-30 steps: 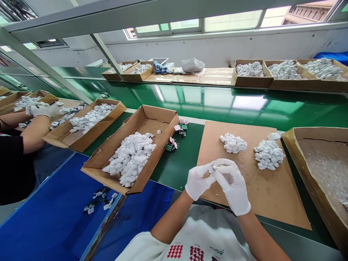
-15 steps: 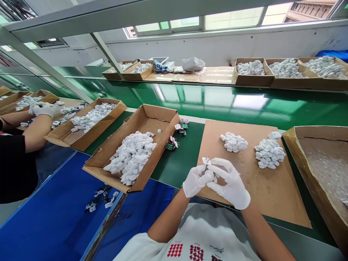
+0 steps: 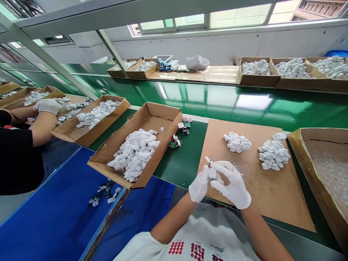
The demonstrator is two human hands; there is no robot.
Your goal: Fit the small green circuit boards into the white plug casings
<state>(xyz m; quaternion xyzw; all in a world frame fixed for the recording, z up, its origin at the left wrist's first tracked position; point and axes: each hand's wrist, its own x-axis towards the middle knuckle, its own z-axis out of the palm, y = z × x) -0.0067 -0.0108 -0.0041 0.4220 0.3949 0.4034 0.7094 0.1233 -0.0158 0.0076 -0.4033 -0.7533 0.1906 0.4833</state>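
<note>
Both of my hands wear white gloves and meet over the near left part of the cardboard sheet (image 3: pixel 261 199). My left hand (image 3: pixel 198 185) pinches a small white plastic housing (image 3: pixel 212 173), with a white pronged part (image 3: pixel 208 160) and thin wires showing above it. From the other side, my right hand (image 3: pixel 233 186) closes its fingers and thumb around the same housing; more white plastic shows at its palm, partly hidden. Farther back on the sheet lie two heaps of small white pieces, a left heap (image 3: pixel 237 142) and a right heap (image 3: pixel 274 155). A larger white casing (image 3: pixel 279 136) touches the right heap's far side.
On my left is a cardboard box (image 3: pixel 163 145) of white pieces, with green circuit boards (image 3: pixel 174 142) beside it. Another cardboard box (image 3: pixel 315 163) stands at right. A co-worker's gloved hand (image 3: pixel 49 105) is at far left. Filled boxes (image 3: pixel 259 80) line the back shelf.
The view has shifted slightly. My left hand has turned more upright, and its fingers have opened up a view of the white housing between my hands. The co-worker's hand has moved.
</note>
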